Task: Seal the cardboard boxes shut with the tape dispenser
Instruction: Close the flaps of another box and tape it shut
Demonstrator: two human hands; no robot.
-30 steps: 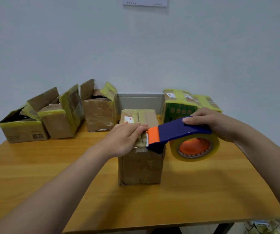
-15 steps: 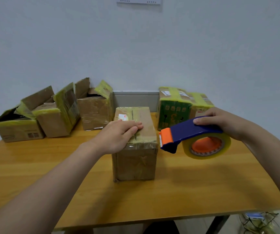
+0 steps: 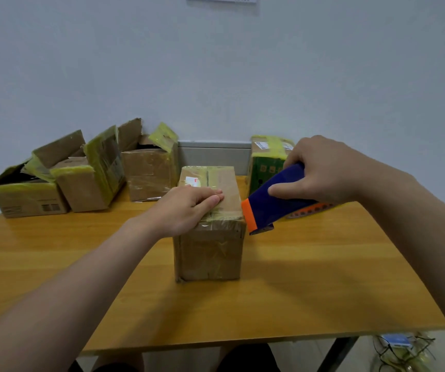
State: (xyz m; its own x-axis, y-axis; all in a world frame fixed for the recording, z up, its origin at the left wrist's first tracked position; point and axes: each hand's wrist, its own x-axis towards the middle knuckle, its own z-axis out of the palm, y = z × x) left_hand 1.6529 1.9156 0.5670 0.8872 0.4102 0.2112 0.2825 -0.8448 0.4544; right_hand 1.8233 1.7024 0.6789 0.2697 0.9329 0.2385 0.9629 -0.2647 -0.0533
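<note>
The counter (image 3: 323, 277) looks like wood with a smooth, faintly glossy golden finish. The cardboard box (image 3: 210, 253) in the middle is matt brown cardboard, creased and scuffed, and its top edge is covered with shiny, wrinkled yellowish tape (image 3: 216, 214). The tape dispenser (image 3: 277, 202) is smooth dark-blue plastic with a bright orange plastic edge. The open boxes (image 3: 82, 189) at the back left are the same dull cardboard, with flaps wrapped in glossy yellow-green tape. The wall (image 3: 216, 76) is matt.
</note>
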